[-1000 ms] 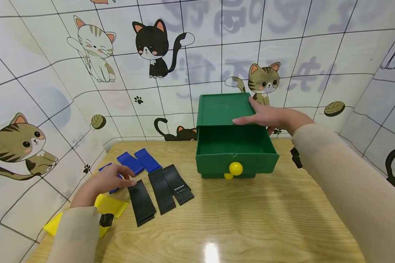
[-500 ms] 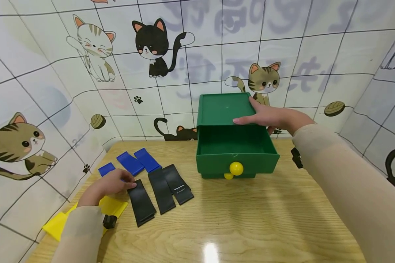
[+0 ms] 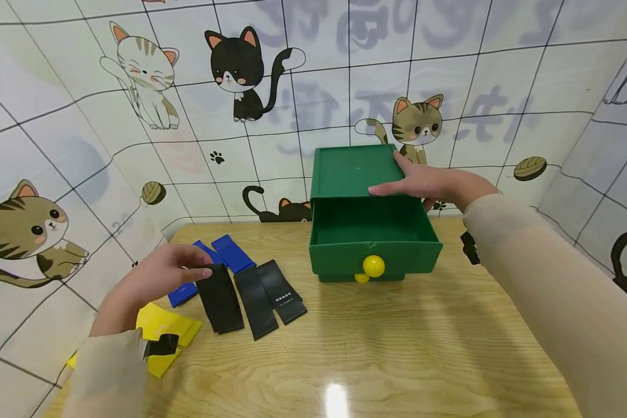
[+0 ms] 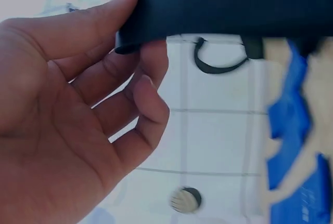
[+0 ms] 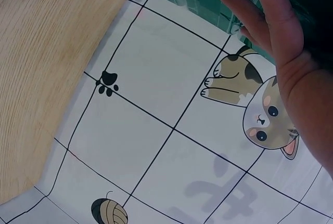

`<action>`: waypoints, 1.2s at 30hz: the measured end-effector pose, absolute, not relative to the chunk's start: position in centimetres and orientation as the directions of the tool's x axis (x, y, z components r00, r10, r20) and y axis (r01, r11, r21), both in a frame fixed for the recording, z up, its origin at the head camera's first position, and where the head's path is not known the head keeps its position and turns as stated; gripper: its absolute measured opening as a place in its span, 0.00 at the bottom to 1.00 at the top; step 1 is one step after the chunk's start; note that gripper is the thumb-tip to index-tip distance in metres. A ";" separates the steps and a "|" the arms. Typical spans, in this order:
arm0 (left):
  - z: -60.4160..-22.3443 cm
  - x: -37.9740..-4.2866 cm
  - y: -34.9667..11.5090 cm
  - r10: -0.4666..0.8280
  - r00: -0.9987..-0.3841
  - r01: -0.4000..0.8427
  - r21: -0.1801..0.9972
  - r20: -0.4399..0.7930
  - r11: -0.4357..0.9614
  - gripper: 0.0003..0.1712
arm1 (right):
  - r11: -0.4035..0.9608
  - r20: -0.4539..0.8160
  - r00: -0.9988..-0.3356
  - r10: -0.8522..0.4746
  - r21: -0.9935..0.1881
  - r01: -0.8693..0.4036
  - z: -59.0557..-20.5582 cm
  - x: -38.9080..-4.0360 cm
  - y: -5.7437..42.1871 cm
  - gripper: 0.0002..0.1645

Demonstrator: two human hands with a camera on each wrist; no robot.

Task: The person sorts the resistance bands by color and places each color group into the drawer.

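My left hand [image 3: 159,273] pinches one end of a black resistance band [image 3: 220,305] between thumb and fingers, and that end is raised off the table. Close up in the left wrist view, the band [image 4: 218,5] is a thin flat sheet folded over at the pinched edge. A spread right hand [image 3: 423,181] rests on the top right edge of a green drawer box [image 3: 352,171], with some fingers down its side. The upper drawer [image 3: 339,260] is pulled out and shows a bare inside, with a yellow knob [image 3: 373,266] on its front.
More black bands [image 3: 257,305] lie just right of the lifted one, one printed with white dots. Blue bands [image 3: 233,254] lie behind, and yellow bands [image 3: 169,326] are partly under the left forearm. A cat-patterned wall covering [image 3: 324,75] rises behind the wooden table [image 3: 423,354].
The left hand has taken hold of the left black band and lifted its far end upward. The right hand has stayed on the box.
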State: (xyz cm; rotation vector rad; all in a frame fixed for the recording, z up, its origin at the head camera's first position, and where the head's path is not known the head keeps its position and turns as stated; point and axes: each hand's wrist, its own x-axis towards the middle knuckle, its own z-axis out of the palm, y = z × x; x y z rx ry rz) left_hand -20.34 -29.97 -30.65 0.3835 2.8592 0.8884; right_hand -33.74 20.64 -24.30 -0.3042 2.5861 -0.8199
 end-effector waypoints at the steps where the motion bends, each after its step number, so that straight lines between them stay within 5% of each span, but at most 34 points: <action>1: -30.1 -20.0 -29.6 0.275 -0.961 0.216 0.564 -0.020 0.797 0.11 | 0.800 -0.316 -0.892 -0.324 -0.594 -0.081 -24.3 -33.7 20.6 0.78; 16: -22.8 -17.3 -22.9 0.225 -0.934 0.346 0.539 0.278 0.768 0.10 | 0.793 -0.315 -0.893 -0.323 -0.605 -0.074 -24.3 -33.6 20.5 0.78; 36: -17.2 -15.7 -17.0 0.276 -0.909 0.418 0.662 0.314 0.623 0.10 | 0.777 -0.309 -0.894 -0.325 -0.626 -0.065 -24.3 -33.5 20.3 0.79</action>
